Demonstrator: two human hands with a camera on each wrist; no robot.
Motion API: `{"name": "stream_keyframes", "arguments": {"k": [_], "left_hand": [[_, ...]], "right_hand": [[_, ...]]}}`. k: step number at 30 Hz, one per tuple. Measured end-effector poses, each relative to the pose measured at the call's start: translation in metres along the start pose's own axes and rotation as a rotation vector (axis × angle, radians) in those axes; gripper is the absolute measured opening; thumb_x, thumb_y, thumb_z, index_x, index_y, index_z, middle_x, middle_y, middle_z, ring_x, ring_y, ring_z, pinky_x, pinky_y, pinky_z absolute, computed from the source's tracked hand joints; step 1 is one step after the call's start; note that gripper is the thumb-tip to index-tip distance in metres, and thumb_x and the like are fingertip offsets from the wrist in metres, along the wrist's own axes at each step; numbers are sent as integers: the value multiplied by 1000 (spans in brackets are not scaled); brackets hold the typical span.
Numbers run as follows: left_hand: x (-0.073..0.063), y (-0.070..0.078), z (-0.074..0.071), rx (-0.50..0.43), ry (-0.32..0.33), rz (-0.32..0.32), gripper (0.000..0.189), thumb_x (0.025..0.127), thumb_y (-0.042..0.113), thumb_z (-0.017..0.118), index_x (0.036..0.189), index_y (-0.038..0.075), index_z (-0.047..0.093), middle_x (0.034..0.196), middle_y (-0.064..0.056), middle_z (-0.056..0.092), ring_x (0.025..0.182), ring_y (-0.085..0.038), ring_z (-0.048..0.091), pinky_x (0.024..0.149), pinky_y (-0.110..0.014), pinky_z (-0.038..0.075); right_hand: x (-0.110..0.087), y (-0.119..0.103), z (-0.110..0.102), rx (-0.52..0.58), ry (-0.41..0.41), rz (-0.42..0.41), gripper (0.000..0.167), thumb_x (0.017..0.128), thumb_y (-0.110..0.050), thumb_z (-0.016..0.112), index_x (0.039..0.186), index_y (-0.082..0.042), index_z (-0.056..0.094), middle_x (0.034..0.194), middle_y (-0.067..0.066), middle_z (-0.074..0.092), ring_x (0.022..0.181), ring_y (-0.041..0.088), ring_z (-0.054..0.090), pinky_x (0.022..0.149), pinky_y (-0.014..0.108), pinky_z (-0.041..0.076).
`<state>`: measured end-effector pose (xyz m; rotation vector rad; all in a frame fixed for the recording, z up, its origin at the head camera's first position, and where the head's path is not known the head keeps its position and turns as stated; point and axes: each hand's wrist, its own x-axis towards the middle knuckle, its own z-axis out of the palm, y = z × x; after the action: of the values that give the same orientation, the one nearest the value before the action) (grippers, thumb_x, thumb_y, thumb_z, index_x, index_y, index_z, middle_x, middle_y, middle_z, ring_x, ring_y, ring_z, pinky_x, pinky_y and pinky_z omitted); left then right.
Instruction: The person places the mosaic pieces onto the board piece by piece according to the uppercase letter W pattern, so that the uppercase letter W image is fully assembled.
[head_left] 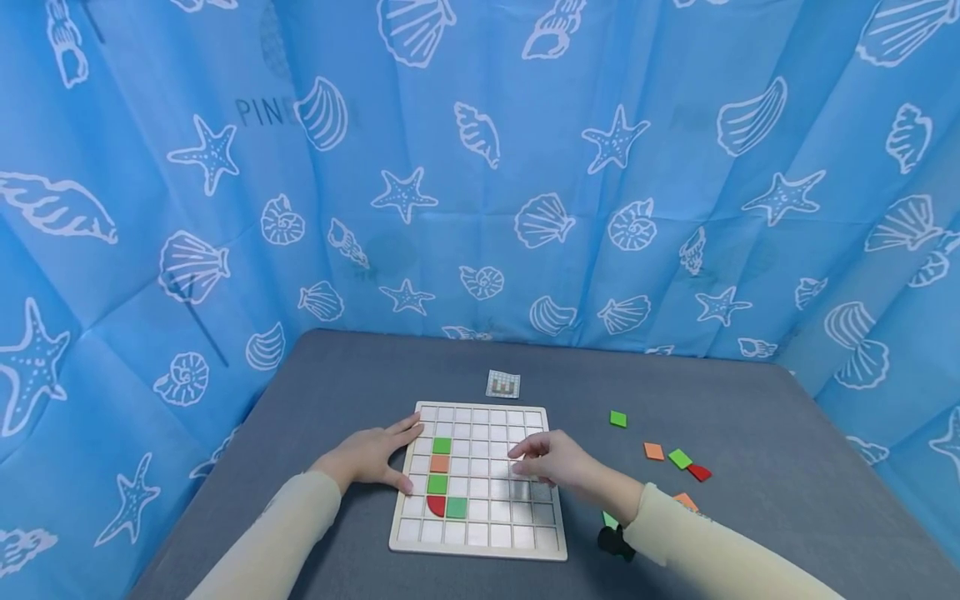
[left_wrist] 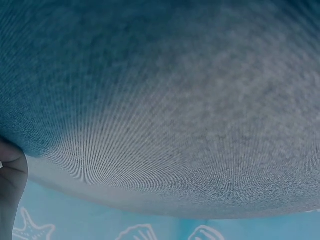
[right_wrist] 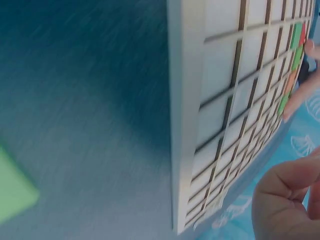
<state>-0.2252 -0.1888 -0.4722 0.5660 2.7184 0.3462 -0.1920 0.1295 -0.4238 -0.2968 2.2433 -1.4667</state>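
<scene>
A curtained-off booth — blue curtain [head_left: 480,242] printed with white seashells [head_left: 543,221] and starfish [head_left: 617,140] walls the grey table [head_left: 337,375] on 3 sides; the room or building beyond cannot be told.

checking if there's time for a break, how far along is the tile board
Done: five tiles sit on the board, toward its left side. In hand: the left hand touches its left edge; the right hand is over its right side, perhaps holding a tile, but I can't tell. Remaining: probably the loose tiles at right; the card is too small to read.
</scene>
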Motion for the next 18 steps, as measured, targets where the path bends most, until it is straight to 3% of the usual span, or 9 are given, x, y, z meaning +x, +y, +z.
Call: {"name": "stream_keyframes", "arguments": {"k": [10,18], "left_hand": [[-1,2,-2,3,-8,-7,102,72,63,75,154,21,30,161,4,20,136,-37,38,104,-52,35],[1,0,-1,3,-15,-3,104,72,64,74,155,21,29,161,4,19,136,-37,38,104,-52,35]], "right_hand": [[-12,4,-36,-11,69,17,27,92,-8,66,114,9,63,77,4,56,62,17,48,57,32,39],[-18,14,-71,-86,156,36,34,93,-14,66,119,8,61,87,5,61,75,25,53,65,37,43]]}}
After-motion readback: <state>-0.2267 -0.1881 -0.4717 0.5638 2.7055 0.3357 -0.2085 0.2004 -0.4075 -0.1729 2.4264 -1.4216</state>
